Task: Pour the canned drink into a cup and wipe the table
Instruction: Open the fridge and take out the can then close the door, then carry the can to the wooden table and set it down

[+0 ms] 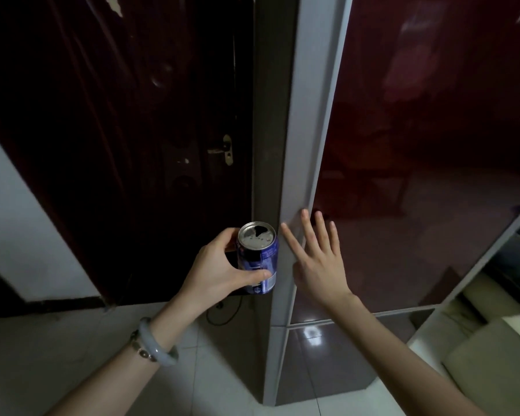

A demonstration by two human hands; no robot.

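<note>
Facing a tall fridge (418,145) with a glossy dark red front and a pale grey side edge, filling the right half of the view. Left of it, a dark brown door (117,115) with chipped paint near the top. Below both, pale tiled floor (57,355). At the lower right corner, cream cushions (490,355) beside the fridge.

In front of the grey edge, the right hand (318,262), palm turned away, fingers straight and fanned wide, holding nothing. Fingertips at the seam between grey edge and red front; contact impossible to judge.

Just left of it, well above the floor, the left hand (219,271) wrapped round a blue can (260,262): thumb across the near side low down, fingers curled round the far side. Held in the air before the dark gap between door and fridge, just left of the grey edge. Long axis close to vertical, only slightly tilted, silver lid up and toward the camera, base toward the floor. Already opened, with the dark mouth on the far side of the lid.

On the left wrist, a pale bangle (156,343). At the door's right edge, well above the can, a small metal handle (227,148).
</note>
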